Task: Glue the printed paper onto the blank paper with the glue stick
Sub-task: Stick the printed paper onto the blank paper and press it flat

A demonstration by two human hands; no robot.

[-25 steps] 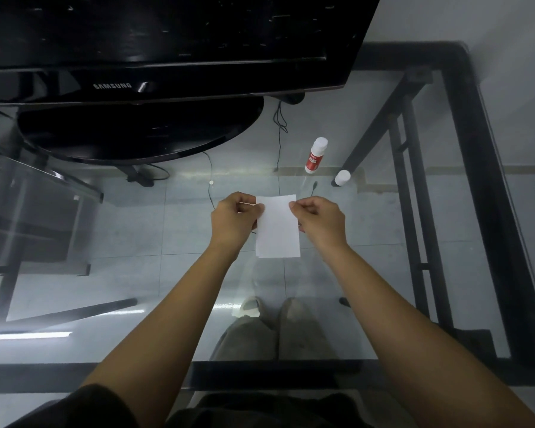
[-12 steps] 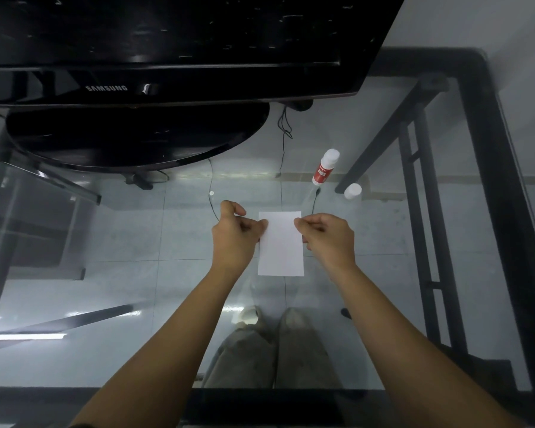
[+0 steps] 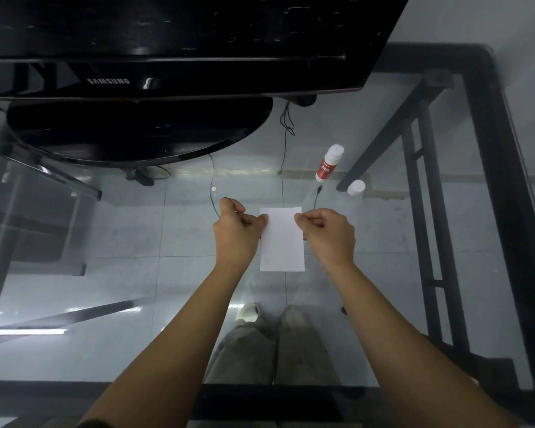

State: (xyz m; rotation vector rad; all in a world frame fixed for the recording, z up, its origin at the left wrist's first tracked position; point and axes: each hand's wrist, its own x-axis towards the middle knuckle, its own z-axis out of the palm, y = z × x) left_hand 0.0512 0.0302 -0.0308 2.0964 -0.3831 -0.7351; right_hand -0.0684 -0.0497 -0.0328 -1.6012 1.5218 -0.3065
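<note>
A small white paper (image 3: 281, 242) lies over the glass table, its upper face blank; I cannot tell whether a second sheet is under it. My left hand (image 3: 235, 230) pinches its upper left edge and my right hand (image 3: 328, 231) pinches its upper right edge. The red and white glue stick (image 3: 328, 163) lies uncapped on the glass beyond my right hand. Its white cap (image 3: 356, 188) stands just to the right of it.
A black Samsung monitor (image 3: 167, 78) with a wide oval base (image 3: 136, 134) fills the far side of the glass table (image 3: 74, 304). Black table frame bars (image 3: 494, 211) run along the right edge. Thin cables (image 3: 286, 125) hang behind the glass. My legs show below.
The paper has settled flatter and squarer between both hands, which keep their pinch on its top corners. The view has shifted slightly; glue stick and cap stay in place.
</note>
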